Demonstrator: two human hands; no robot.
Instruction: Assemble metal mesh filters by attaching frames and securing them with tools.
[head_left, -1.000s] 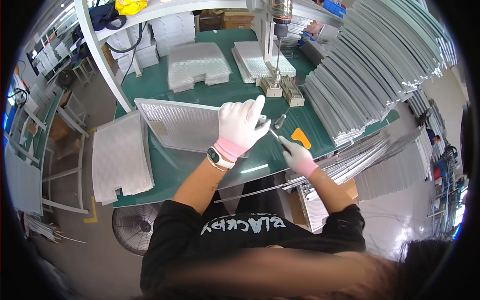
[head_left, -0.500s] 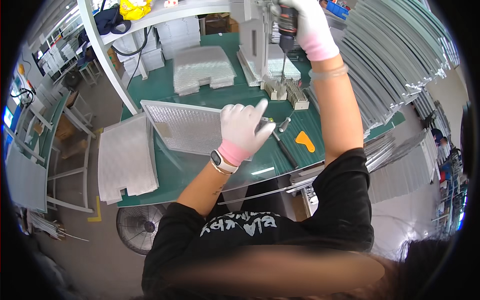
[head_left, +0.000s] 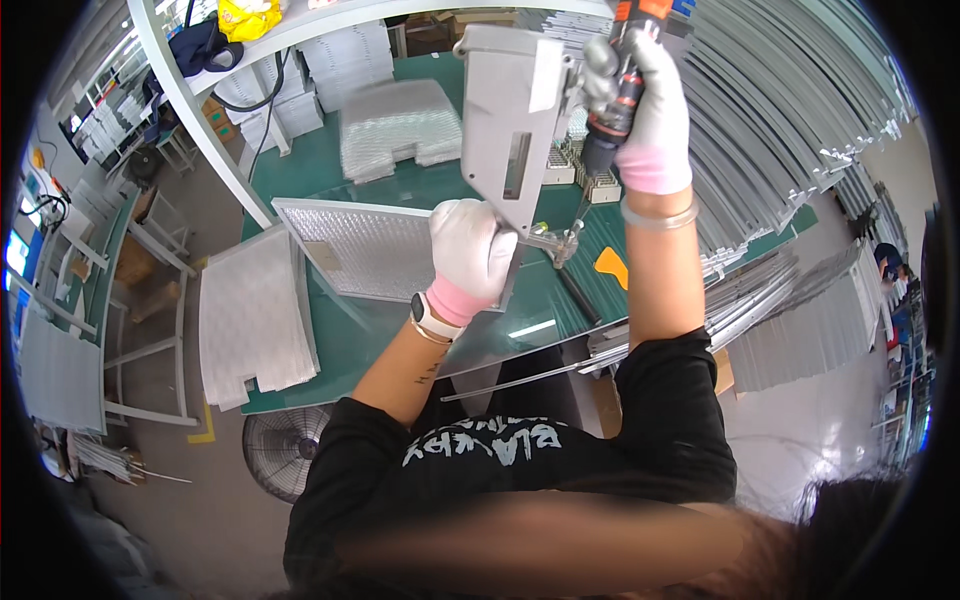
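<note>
Green-topped, the counter [head_left: 362,335] fills the middle of the work area, with a white shelf frame [head_left: 185,120] at its far left and bare floor tones beyond; clock directions are taken from the left hand. The left hand [head_left: 464,250], in a white glove with pink cuff, has its fingers curled in, closed on the right end of the framed panel [head_left: 365,248]; their tips are partly hidden. The framed panel extends to 9 o'clock, tilted on the counter, its ribbed silver face visible. At 2 o'clock, the right hand [head_left: 658,110], gloved alike, has its fingers wrapped around a black-and-orange power driver [head_left: 612,125]. Grey feeder housing [head_left: 510,110] stands beside the driver at 1 o'clock. Its nozzle [head_left: 565,245] is at 3 o'clock, just beside the left hand; contact with the panel cannot be told. An orange scraper [head_left: 611,266] lies farther out at 3 o'clock, a black-handled tool [head_left: 580,297] at 4. Sheet stacks are noted at 8 o'clock [head_left: 255,320] and 11 o'clock [head_left: 400,125]. A floor fan [head_left: 283,452] is at 7 o'clock.
</note>
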